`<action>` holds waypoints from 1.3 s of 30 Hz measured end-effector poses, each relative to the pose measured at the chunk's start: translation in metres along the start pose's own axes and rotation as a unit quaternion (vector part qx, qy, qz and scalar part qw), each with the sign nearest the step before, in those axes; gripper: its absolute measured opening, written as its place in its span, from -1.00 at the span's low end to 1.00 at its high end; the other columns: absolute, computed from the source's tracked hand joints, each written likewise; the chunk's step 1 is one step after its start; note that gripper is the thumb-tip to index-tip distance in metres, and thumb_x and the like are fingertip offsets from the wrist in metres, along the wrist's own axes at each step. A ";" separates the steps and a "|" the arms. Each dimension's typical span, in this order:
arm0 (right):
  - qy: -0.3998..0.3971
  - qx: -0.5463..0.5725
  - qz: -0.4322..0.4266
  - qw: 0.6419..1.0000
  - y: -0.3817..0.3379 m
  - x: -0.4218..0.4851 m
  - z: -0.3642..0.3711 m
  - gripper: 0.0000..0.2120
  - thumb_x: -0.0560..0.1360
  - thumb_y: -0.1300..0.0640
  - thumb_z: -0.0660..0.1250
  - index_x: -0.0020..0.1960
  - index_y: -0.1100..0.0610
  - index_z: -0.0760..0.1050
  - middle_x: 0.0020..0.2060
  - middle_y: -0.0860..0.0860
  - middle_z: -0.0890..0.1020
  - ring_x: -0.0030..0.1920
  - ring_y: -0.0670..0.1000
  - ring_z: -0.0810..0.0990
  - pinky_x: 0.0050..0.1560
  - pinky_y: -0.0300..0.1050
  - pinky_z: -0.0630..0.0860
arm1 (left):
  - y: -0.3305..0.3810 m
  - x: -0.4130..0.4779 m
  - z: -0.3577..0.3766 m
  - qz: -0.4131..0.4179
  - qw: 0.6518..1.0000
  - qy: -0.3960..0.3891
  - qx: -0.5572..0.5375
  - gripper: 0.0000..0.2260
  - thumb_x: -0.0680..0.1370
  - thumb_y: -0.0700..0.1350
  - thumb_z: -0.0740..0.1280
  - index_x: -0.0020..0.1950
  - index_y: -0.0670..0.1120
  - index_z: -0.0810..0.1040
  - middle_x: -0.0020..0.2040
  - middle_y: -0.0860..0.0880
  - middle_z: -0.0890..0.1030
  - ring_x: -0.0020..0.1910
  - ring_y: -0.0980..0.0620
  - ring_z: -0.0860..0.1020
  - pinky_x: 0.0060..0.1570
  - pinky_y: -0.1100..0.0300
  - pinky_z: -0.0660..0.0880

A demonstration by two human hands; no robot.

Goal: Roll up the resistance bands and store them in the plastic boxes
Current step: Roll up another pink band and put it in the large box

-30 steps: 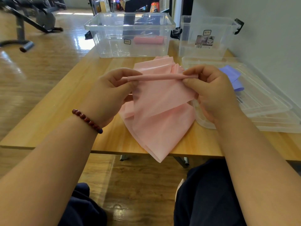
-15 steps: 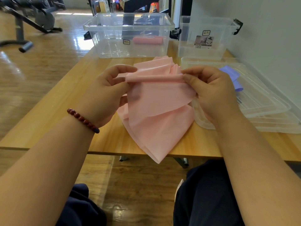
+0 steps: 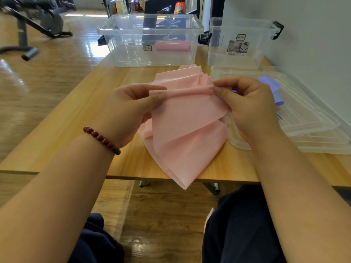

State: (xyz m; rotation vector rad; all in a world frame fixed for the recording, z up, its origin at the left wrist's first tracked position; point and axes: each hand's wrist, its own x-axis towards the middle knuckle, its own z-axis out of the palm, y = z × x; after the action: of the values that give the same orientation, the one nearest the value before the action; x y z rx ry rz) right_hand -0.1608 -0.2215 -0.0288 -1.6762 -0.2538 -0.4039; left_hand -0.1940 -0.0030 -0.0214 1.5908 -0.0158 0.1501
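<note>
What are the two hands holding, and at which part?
Both hold the pink band. The left hand and right hand pinch the two ends of its rolled top edge; the rest hangs loose.

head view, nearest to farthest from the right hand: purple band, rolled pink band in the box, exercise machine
1. purple band, just behind the right hand
2. rolled pink band, back left, in the box
3. exercise machine, far left on floor

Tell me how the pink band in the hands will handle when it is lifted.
Probably floppy: the pink band drapes in soft folds and hangs past the table edge. Likely light, since the left hand and right hand pinch it by fingertips. The thin roll may unwind if released.
</note>
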 end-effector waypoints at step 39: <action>-0.068 0.086 0.016 0.994 0.011 0.006 -0.009 -0.74 0.50 0.32 0.40 -0.18 -0.04 0.63 -0.20 0.01 0.67 -0.13 -0.01 0.62 -0.19 -0.15 0.55 | 0.001 0.006 0.002 0.031 0.999 -0.005 0.023 -0.85 0.54 -0.24 0.36 0.02 -0.04 0.67 -0.04 -0.04 0.70 0.03 0.00 0.66 -0.03 0.19 0.60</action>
State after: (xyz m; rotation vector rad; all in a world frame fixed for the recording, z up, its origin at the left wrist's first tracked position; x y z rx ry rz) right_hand -0.1518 -0.2322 -0.0355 -1.5378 -0.3526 -0.2378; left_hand -0.1877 -0.0046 -0.0194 1.6381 -0.0697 0.1926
